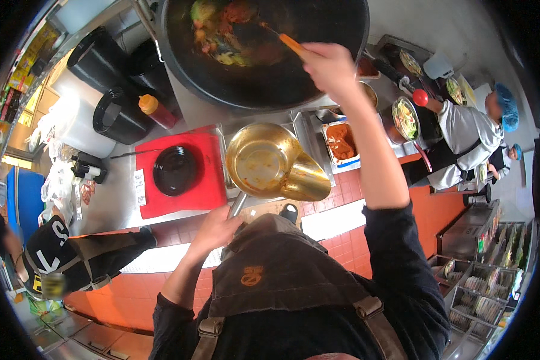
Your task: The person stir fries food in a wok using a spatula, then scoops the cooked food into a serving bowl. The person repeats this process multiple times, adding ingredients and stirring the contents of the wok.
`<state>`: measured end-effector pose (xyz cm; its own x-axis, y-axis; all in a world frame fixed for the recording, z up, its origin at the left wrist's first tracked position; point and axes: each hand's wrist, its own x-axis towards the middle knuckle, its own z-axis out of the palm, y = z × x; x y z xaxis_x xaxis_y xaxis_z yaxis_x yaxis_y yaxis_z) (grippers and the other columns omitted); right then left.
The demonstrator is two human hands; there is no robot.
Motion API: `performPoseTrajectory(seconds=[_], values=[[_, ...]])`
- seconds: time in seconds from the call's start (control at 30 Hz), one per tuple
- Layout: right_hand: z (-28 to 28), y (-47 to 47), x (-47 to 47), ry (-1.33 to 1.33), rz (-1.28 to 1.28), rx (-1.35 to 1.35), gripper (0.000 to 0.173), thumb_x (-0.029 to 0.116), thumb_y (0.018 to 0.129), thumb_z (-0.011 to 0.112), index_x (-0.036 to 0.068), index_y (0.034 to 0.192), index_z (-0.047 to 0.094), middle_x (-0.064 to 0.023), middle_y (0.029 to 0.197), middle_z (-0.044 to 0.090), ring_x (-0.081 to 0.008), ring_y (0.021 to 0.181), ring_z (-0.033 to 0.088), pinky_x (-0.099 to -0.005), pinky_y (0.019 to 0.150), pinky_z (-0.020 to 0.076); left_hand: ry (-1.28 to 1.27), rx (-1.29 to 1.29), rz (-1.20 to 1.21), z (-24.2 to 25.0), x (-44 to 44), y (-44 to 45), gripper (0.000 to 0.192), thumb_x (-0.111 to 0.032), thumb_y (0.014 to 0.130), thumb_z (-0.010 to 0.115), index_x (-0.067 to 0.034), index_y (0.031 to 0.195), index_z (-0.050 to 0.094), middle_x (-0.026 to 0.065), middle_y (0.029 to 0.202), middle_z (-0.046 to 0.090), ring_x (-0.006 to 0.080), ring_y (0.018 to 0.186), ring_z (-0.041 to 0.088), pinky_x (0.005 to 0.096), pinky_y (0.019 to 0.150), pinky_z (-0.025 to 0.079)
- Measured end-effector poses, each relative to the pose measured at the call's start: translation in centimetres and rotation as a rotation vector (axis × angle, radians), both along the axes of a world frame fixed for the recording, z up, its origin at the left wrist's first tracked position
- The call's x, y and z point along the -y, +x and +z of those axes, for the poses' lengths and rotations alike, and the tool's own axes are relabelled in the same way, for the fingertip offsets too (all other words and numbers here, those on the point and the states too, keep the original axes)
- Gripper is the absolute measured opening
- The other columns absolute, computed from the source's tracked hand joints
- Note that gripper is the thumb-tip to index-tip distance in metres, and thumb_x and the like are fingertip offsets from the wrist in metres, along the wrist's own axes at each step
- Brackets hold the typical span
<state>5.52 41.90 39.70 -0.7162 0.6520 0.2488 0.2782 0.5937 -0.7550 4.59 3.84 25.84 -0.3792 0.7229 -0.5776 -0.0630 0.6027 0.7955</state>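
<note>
My left hand (pixel 217 227) grips the metal handle of a gold-coloured saucepan (pixel 256 157) with a wide pouring lip, held level near the counter's front edge. Brownish residue coats its inside, and no food shows in it. My right hand (pixel 330 67) is closed around the orange handle of a utensil (pixel 291 44), blurred by motion. The utensil's far end reaches into a large black round cooking drum (pixel 274 90). Inside the drum, a mix of vegetables and reddish food (pixel 222 33) lies at the upper left, partly blurred.
A black plate (pixel 174 171) rests on a red cloth (pixel 207 193), near a squeeze bottle (pixel 155 110) and black canisters (pixel 121 117). A tray of red sauce (pixel 342 141) lies beneath my right forearm. Co-workers stand at left (pixel 63 256) and right (pixel 468 126), near a pan of vegetables (pixel 405 118).
</note>
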Motion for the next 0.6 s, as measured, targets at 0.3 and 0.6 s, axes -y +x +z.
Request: performPoseTrajectory(seconds=[0.3, 0.6], values=[[1.5, -8.8, -2.3, 0.543, -0.097, 0.314, 0.022, 0.011, 0.088, 0.062, 0.000, 0.102, 0.075, -0.0289, 0.099, 0.072, -0.0438, 0.098, 0.071, -0.0501, 0.088, 0.0576, -0.036, 0.028, 0.133, -4.4, 0.9, -0.5, 0.029, -0.023, 0.092, 0.064, 0.004, 0.080, 0.059, 0.0093, 0.061, 0.057, 0.0171, 0.049, 0.058, 0.0357, 0.044, 0.045], [6.8, -9.2, -6.7, 0.790, -0.098, 0.280, 0.023, 0.014, 0.086, 0.066, 0.009, 0.105, 0.078, -0.0225, 0.100, 0.074, -0.0390, 0.098, 0.072, -0.0481, 0.087, 0.0580, 0.145, -0.264, -0.045, -14.0, -1.7, -2.4, 0.030, -0.021, 0.089, 0.061, 0.004, 0.071, 0.060, 0.0131, 0.057, 0.056, 0.0250, 0.050, 0.061, 0.0387, 0.046, 0.045]])
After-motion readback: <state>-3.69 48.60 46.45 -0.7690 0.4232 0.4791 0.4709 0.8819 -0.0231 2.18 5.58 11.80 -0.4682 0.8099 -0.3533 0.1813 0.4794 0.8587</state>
